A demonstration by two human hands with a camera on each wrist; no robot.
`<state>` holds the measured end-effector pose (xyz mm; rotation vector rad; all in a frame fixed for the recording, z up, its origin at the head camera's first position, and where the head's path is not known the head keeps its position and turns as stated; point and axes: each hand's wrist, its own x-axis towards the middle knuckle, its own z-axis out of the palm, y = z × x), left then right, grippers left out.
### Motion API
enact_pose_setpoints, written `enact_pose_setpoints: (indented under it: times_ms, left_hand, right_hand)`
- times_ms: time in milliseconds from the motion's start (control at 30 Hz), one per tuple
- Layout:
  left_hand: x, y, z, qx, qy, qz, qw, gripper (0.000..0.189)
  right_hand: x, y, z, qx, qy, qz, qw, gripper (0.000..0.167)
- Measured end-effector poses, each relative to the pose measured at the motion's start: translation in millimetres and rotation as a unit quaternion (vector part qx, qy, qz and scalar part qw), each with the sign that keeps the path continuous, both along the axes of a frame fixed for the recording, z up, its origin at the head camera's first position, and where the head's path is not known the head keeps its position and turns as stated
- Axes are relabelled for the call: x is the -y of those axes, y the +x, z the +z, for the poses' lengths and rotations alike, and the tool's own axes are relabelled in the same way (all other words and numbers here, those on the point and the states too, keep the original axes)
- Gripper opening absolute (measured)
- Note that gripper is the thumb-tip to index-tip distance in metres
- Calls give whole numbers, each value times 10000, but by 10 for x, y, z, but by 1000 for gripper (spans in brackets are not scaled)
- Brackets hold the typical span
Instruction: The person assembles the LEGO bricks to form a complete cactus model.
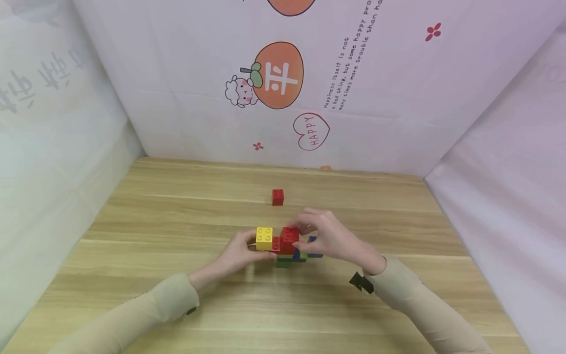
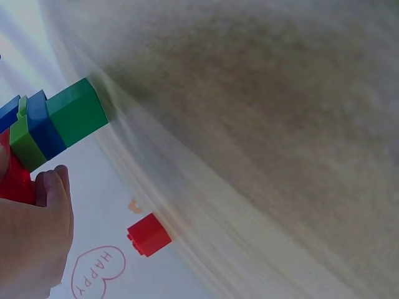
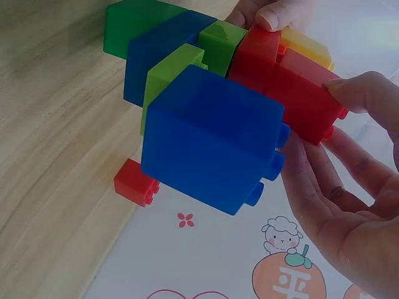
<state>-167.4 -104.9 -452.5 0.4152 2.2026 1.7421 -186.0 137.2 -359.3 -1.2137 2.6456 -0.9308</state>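
Note:
Between the two hands is a joined stack of toy building bricks, with a large blue brick (image 3: pixel 212 140), lime green bricks (image 3: pixel 219 47) and a dark green brick (image 2: pixel 78 112) at its lower end. My left hand (image 1: pixel 236 253) grips the stack from the left, by a red brick (image 3: pixel 254 59) beside the yellow brick (image 1: pixel 264 239). With thumb and fingers, my right hand (image 1: pixel 329 236) pinches another red brick (image 1: pixel 290 238) on top of the stack. In the right wrist view these two red bricks touch; whether they are fully pressed together I cannot tell.
A single red brick (image 1: pixel 277 197) stands on the wooden table (image 1: pixel 199 191) beyond the hands. White printed cloth (image 1: pixel 185 88) hangs behind the table, with more white cloth at both sides. A black piece (image 1: pixel 361 282) shows at the right cuff.

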Motion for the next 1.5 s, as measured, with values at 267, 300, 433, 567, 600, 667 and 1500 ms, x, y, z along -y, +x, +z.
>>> enact_pose_setpoints:
  times_ms: [267,300,433,567,600,667,1500]
  left_hand:
    - [5,0,7,-77,63,-57,9999,47]
    - [6,0,8,-78,69,-64,9999,47]
    - [3,-1,9,-87,76,-89,9999,48]
    - [0,1,13,-76,50,-92,9999,48]
    - [0,2,13,-73,51,-87,9999,48]
    - [-2,4,14,-71,46,-72,9999,48]
    - [-4,8,25,40,-72,41,10000,50]
  right_hand:
    - [46,17,20,-258,263,-54,9993,35]
    - [54,19,23,-309,275,-51,9991,35]
    - [66,24,26,-405,326,-85,9986,36]
    - [48,31,11,-466,311,-135,9983,37]
    - [43,32,4,-454,304,-161,9984,37]
    - [32,37,-6,-428,252,-199,9986,37]
    - [-28,17,-48,-143,84,-29,9999,34]
